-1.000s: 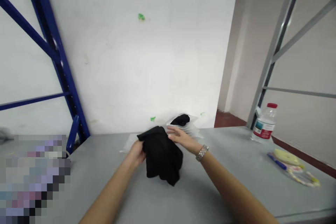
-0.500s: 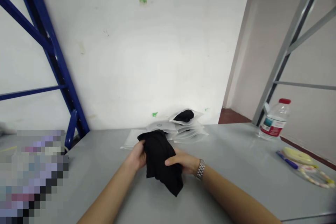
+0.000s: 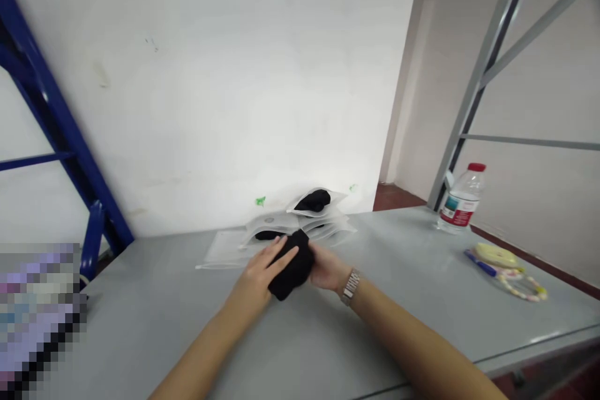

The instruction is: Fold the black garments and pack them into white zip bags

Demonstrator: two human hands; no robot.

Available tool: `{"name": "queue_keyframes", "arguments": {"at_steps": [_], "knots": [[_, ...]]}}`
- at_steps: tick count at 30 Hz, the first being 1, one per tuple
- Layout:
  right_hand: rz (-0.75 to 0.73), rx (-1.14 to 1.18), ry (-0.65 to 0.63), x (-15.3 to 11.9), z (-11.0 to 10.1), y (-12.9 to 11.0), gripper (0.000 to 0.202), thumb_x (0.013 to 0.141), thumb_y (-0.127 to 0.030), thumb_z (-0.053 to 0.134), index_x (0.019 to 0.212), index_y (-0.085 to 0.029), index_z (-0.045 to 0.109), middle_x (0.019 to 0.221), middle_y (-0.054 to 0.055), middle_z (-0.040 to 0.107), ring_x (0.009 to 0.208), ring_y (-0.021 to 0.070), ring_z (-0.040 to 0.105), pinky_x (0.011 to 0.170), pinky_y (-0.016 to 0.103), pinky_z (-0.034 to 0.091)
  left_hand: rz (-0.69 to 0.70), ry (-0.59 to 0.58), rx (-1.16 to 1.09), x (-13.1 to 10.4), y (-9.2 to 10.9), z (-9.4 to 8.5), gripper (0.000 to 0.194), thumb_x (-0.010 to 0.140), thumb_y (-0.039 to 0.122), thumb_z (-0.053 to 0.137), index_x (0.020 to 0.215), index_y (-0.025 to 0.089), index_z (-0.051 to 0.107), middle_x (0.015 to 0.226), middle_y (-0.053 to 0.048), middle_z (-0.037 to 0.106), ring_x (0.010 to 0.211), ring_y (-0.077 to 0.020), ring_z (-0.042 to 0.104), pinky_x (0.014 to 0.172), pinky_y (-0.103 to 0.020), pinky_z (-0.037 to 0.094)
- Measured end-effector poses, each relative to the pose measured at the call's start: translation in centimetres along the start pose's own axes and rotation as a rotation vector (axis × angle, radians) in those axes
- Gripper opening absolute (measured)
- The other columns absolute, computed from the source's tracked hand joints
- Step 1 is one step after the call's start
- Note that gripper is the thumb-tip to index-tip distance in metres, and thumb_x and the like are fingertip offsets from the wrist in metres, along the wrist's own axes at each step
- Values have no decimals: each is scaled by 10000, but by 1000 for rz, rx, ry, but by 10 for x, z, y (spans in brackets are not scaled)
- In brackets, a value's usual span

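A black cloth (image 3: 294,267), bundled into a compact shape, is held between both hands above the grey table. My left hand (image 3: 262,267) is closed on its left side, with fingers laid over the top. My right hand (image 3: 327,265) grips it from the right, and its fingers are partly hidden behind the cloth. A metal watch (image 3: 350,287) sits on the right wrist. Just beyond the hands, translucent pouches (image 3: 323,225) lie in a pile against the wall. Black fabric (image 3: 315,201) shows inside the top one. A flat pouch (image 3: 225,249) lies at the left of the pile.
On the grey table (image 3: 154,325), a water bottle (image 3: 462,200) with a red cap stands at the right. Near it lie a yellow coil (image 3: 495,255), a blue pen (image 3: 480,264) and a beaded loop (image 3: 522,287). A blue metal frame (image 3: 60,112) rises at the left.
The cloth was hanging loose and spread out; now it is folded into a smaller bundle. My left hand has moved over its top. The view has turned a little to the right.
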State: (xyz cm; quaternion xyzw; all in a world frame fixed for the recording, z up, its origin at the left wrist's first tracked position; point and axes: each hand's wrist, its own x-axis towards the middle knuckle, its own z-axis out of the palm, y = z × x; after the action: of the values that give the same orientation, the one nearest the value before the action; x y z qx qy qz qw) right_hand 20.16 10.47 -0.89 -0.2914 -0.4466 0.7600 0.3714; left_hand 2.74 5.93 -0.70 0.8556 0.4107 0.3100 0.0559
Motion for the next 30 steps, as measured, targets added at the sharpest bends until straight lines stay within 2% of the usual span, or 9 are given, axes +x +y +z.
{"name": "queue_keyframes", "arguments": {"at_steps": [3,5,7,9,13,16,21,25,30], "knots": [[-20,135,-124,-8,7,-7,515,809,-606,439,1080,-199,601,1091,75,644,1020,213,597,868,369,471,-20,11,12,0,-4,7,759,717,-54,332,1379,317,348,1507,28,229,1379,-224,203,1109,-452,235],[-92,173,-139,-9,10,-5,432,780,-510,572,1071,-192,610,1077,69,653,1017,205,597,886,339,460,-28,-17,-80,1,-9,6,787,668,-58,335,1366,303,377,1502,30,240,1380,-213,203,1101,-442,258],[-164,154,-65,-7,10,0,328,718,-293,696,1020,-182,634,1036,52,672,974,183,612,868,292,464,-74,-25,-136,3,-19,1,702,663,-35,326,1274,261,506,1449,13,369,1342,-189,306,1075,-392,323],[-173,148,36,-3,5,5,327,654,-170,731,971,-168,652,998,45,686,930,176,627,828,272,482,-174,-12,-38,3,-38,-6,583,689,0,321,1148,229,598,1347,-10,508,1260,-176,435,1033,-356,384],[-131,168,140,5,-6,9,307,644,-178,744,939,-150,662,967,55,700,898,174,644,782,260,509,-336,-53,223,-2,-79,-18,375,703,103,471,1019,180,657,1194,-97,616,1139,-280,528,994,-439,380],[-118,188,195,9,-11,10,317,662,-206,742,962,-156,652,991,66,697,907,180,647,736,258,525,-386,-81,275,-5,-92,-19,312,717,115,489,957,169,680,1096,-116,649,1067,-292,560,943,-416,397],[-58,276,295,12,-18,9,330,718,-257,705,1027,-172,625,1118,76,655,946,179,639,708,258,547,-445,-127,307,-10,-96,-25,279,720,120,495,904,188,693,984,-100,665,965,-263,592,840,-350,423],[-44,322,341,10,-17,6,299,732,-259,687,1014,-186,619,1082,60,665,897,169,650,688,258,553,-475,-150,275,-11,-99,-34,223,711,125,488,769,185,695,867,-89,679,855,-247,615,773,-328,426],[-151,424,319,10,-16,-1,241,733,-336,671,943,-228,623,804,-10,679,644,124,616,560,237,512,-415,-115,154,-4,-64,-57,211,796,246,442,744,196,641,814,-36,650,778,-194,587,714,-282,431]]}}
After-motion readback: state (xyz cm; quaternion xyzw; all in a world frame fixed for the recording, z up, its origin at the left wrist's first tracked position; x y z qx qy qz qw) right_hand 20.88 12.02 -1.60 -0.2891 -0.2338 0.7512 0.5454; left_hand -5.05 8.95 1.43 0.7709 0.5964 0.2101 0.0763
